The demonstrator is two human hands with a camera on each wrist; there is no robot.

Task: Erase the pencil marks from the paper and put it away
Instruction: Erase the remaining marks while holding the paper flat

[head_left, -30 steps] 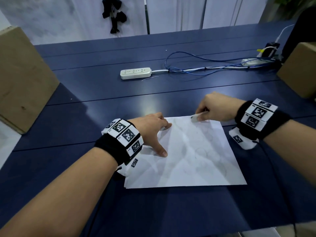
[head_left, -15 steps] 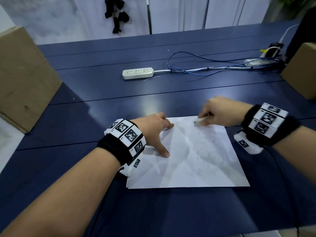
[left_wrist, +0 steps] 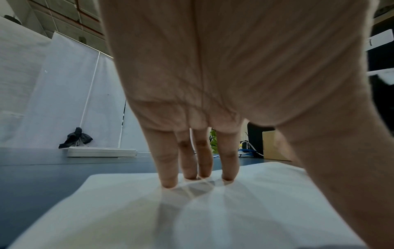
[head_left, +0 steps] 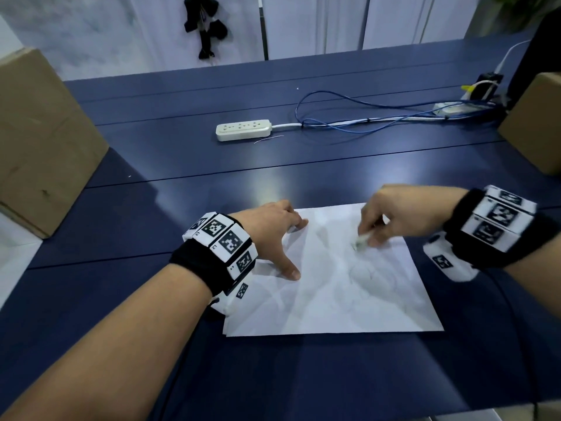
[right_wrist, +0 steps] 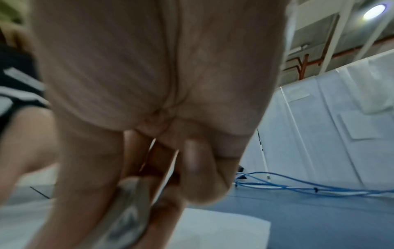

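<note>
The sheet of paper (head_left: pixel 328 287) lay flat on the dark blue worktop (head_left: pixel 182 208), near the person and roughly in the middle, with faint pencil loops (head_left: pixel 367 271) showing on its right half. It looked a bit creased too.

The left hand (head_left: pixel 270 229) was spread out on the paper's far left corner, fingers (left_wrist: pixel 187 161) straight and tips pressed down on the sheet, thumb stretched out toward the near side and also touching it. So that hand was flat and holding nothing, just pinning the page.

The right hand (head_left: pixel 391 220) was over the far right part of the sheet, fingers curled in and pinching a small whitish eraser (head_left: pixel 362 240). The eraser's tip was down on the paper right at the pencil marks. In the right wrist view the eraser (right_wrist: pixel 130 214) showed grey smudges on it, clamped between the thumb and fingers, though that shot was pretty blurry.

Farther back on the worktop sat a white power strip (head_left: pixel 243 130), with blue cables (head_left: pixel 349 117) trailing off to the right. A cardboard box (head_left: pixel 42 138) stood at the left edge and another brown box (head_left: pixel 537 123) at the far right. Both wrists wore black bands with square black-and-white markers (head_left: pixel 224 238).
</note>
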